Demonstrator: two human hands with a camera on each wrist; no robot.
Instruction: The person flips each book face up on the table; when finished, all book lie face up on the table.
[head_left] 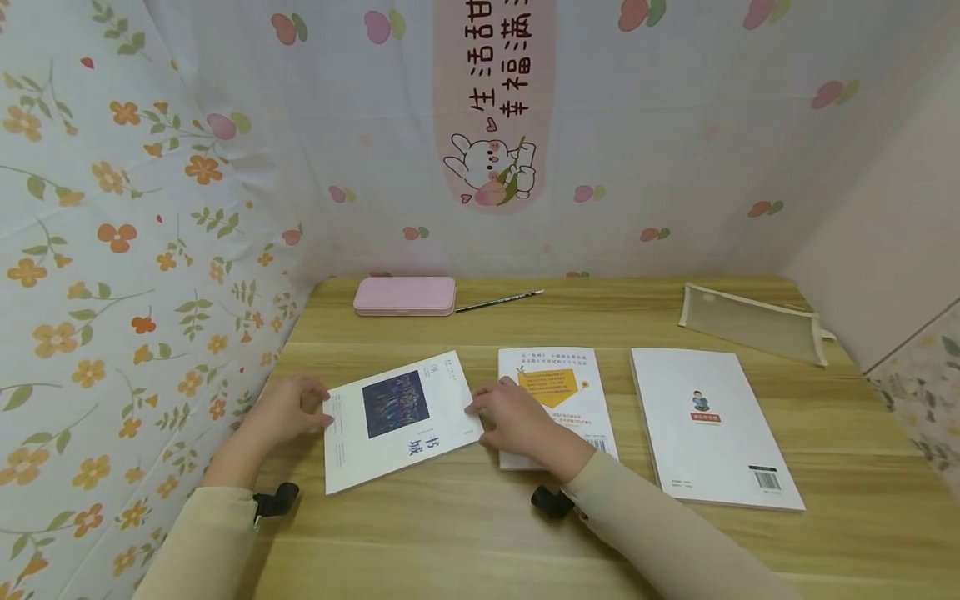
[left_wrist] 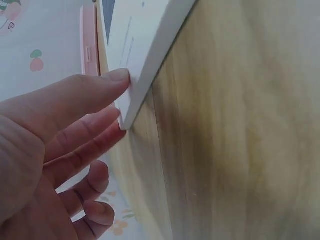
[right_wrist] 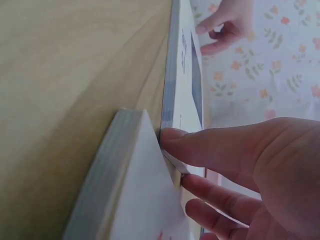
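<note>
My left hand [head_left: 281,410] and right hand [head_left: 513,421] pinch opposite edges of the thin white paperback book [head_left: 397,421]; it looks light, bendy, best held by its edges.

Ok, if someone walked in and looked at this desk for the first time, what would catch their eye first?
Probably the two hands gripping the white book with the dark blue picture at the front left of the wooden desk: the left hand pinches its left edge, the right hand its right. Two more white books lie to the right, the middle book and the right book. A pink case sits at the back.
</note>
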